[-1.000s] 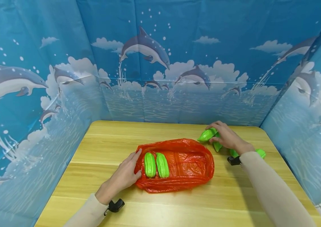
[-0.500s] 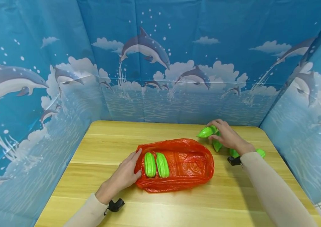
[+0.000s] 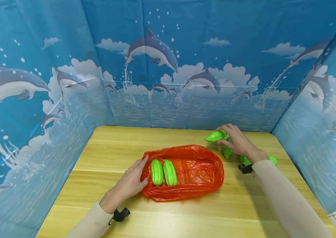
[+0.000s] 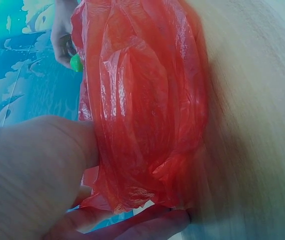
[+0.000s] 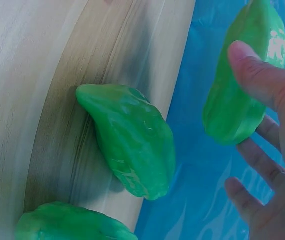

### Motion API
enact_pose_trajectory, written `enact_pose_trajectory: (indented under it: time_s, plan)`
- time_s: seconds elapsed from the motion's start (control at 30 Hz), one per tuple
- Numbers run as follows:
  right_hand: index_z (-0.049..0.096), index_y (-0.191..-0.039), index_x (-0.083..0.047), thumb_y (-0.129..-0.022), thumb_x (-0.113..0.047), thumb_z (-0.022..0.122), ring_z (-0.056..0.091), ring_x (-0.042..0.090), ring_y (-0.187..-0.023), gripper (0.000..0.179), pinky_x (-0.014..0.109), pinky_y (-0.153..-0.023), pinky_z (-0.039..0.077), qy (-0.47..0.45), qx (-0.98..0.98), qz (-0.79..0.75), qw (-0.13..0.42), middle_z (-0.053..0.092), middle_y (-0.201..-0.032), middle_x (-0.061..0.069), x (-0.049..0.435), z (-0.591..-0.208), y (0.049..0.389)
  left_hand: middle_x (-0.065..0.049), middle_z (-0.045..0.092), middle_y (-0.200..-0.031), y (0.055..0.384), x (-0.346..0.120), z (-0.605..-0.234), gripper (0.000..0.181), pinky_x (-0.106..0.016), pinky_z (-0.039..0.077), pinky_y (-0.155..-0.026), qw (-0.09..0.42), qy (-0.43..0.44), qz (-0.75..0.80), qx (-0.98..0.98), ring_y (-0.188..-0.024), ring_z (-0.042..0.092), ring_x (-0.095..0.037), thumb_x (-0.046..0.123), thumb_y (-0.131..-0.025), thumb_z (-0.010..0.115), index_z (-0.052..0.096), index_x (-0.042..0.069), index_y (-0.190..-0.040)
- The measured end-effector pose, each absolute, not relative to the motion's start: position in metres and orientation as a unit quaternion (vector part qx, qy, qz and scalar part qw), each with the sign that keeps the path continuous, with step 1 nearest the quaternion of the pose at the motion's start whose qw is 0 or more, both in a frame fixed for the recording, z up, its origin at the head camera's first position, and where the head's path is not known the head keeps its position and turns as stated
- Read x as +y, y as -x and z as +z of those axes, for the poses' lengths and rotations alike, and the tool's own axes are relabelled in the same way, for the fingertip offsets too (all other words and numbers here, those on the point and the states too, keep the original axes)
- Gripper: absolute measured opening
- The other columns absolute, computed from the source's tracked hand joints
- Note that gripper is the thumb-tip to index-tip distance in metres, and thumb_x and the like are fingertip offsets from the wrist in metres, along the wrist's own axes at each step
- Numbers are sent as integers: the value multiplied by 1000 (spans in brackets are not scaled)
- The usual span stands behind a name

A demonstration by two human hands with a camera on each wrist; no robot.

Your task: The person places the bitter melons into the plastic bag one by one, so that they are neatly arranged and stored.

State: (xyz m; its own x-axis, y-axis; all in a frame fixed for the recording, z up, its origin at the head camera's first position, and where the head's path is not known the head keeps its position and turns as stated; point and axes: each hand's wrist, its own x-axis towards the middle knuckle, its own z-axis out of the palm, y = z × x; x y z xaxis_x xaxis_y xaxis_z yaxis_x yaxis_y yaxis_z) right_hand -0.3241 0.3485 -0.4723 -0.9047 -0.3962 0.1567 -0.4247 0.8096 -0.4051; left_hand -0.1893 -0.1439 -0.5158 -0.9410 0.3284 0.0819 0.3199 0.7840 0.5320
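A red plastic bag (image 3: pixel 203 172) lies spread open on the table, with two green ribbed gourd-like vegetables (image 3: pixel 170 173) side by side in its left part. My left hand (image 3: pixel 130 180) holds the bag's left end; in the left wrist view, the thumb lies against the plastic and the fingers (image 4: pixel 157 225) reach around its end. Beyond the bag's far right corner, my right hand (image 3: pixel 239 142) grips another green ribbed gourd (image 5: pixel 247 95) between thumb and fingers, raised off the table. Below that hand a tapered green gourd (image 5: pixel 132 140) rests on the wood.
Further green gourds (image 3: pixel 272 160) lie at the right, partly hidden by the right wrist, and one (image 5: pixel 77 225) shows at the bottom of the right wrist view. A blue dolphin-print curtain (image 3: pixel 185 109) encloses the back and sides of the wooden table (image 3: pixel 111 148).
My right hand has lifted the gourd slightly and shifted it a little to the left and away. My left hand and the bag stay in place.
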Motion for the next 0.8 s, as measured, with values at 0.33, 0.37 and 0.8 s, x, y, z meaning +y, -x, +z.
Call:
enact_pose_trajectory:
  time_s: [0.33,0.37,0.8]
  plan:
    - [64,-159,-12,-113,-29,80,54,54,-149,52,80,-120,48,-216,-952,212,51,58,-160,27,344,-467,316,-32,49,-178,188,-144,-517,93,-62,59,-124,8,-171,279,945,-158,61,-52,4,-102,84,36,0,-181]
    - [64,-159,-12,-113,-29,80,55,54,-148,52,80,-120,49,-217,-951,211,55,59,-159,28,344,-467,315,-32,49,-178,189,-144,-516,93,-62,59,-123,8,-171,279,945,-158,61,-52,4,-101,84,37,0,-181]
    - [70,-154,-14,-112,-36,81,63,39,-120,49,65,-99,58,-226,-943,212,119,64,-138,20,327,-457,303,-35,49,-178,190,-144,-517,92,-64,56,-127,7,-174,279,944,-159,59,-54,4,-101,83,37,-1,-181]
